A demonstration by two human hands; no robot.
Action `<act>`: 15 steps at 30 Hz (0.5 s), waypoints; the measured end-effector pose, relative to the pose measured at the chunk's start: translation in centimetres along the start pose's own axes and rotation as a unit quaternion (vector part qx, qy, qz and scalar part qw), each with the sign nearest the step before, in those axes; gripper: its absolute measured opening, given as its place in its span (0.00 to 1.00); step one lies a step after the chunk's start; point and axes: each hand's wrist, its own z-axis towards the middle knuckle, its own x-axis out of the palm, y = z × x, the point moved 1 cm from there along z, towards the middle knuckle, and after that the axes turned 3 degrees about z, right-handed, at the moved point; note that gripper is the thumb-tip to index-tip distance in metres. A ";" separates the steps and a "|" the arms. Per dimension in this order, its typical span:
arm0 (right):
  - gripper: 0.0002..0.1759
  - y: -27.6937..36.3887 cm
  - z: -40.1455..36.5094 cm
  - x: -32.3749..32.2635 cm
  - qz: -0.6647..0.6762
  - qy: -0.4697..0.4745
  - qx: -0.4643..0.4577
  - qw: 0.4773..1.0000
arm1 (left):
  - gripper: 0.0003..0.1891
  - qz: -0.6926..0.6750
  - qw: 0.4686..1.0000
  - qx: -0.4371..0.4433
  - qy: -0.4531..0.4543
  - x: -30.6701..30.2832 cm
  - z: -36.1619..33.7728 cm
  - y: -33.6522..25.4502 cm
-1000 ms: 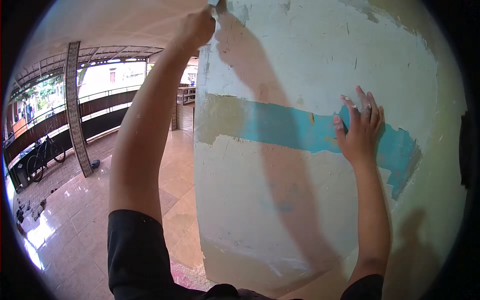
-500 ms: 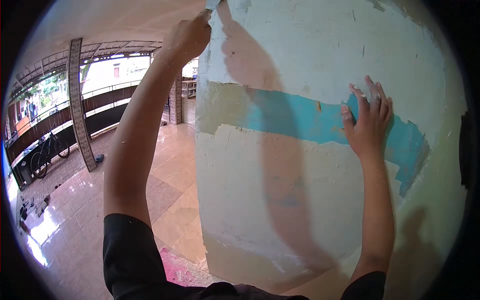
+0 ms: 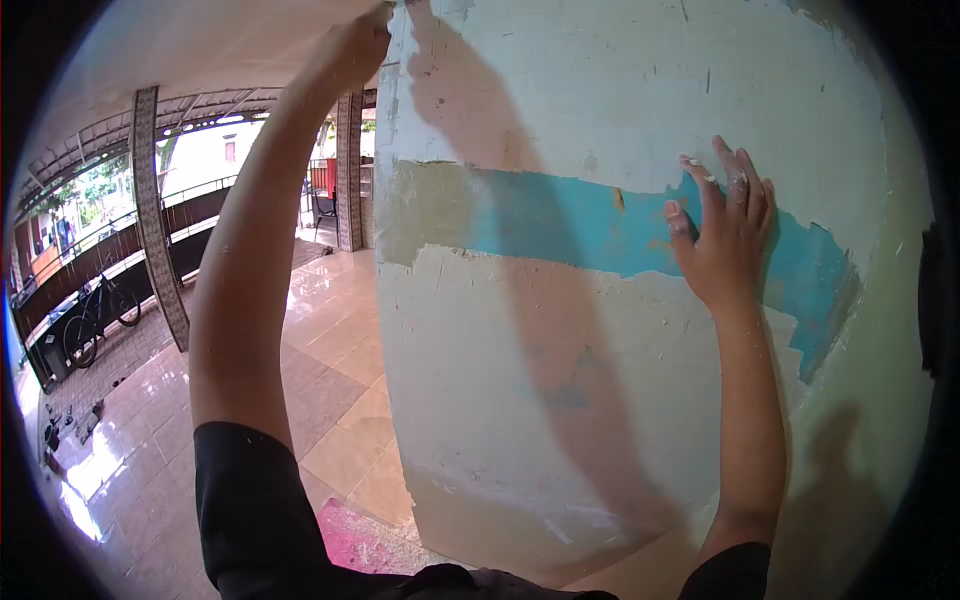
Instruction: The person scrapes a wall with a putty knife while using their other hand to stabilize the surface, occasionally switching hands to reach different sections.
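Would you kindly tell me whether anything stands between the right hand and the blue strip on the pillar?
Nothing visible does. The right hand lies flat and open against the pillar, its fingers spread over the blue strip, touching it directly.

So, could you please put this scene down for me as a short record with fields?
Setting: covered porch with a glossy tiled floor
Surface: painted wall, its pale coat chipped, with a blue band exposed across it
Left hand: raised to the wall's upper left edge; the grip is cut off by the frame
Right hand: open, flat on the wall over the blue band
Clothing: black sleeves
Background: bicycle at far left
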 end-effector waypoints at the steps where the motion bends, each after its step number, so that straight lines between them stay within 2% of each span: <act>1: 0.26 0.0 0.0 0.0 0.000 -0.001 0.001 1.000 | 0.24 -0.014 1.000 -0.013 0.023 -0.1 -1.3 -0.6; 6: 0.26 0.1 -0.1 0.2 0.003 -0.006 -0.003 1.000 | 0.24 0.045 0.995 -0.059 0.062 -1.3 -3.6 -4.0; 8: 0.26 0.1 -0.1 0.1 0.002 -0.005 -0.003 1.000 | 0.24 0.032 0.998 -0.037 0.031 -0.8 -3.0 -3.9; 9: 0.26 0.1 -0.1 0.1 0.001 -0.002 -0.003 1.000 | 0.24 0.019 1.000 -0.015 0.001 -0.4 -2.5 -3.8; 12: 0.27 0.1 -0.1 0.2 0.001 -0.007 -0.005 1.000 | 0.23 0.048 0.998 -0.027 0.026 0.1 0.5 -2.8; 15: 0.27 0.2 -0.1 0.1 0.003 -0.004 -0.004 1.000 | 0.20 0.077 0.996 -0.041 0.029 -1.0 3.4 -4.2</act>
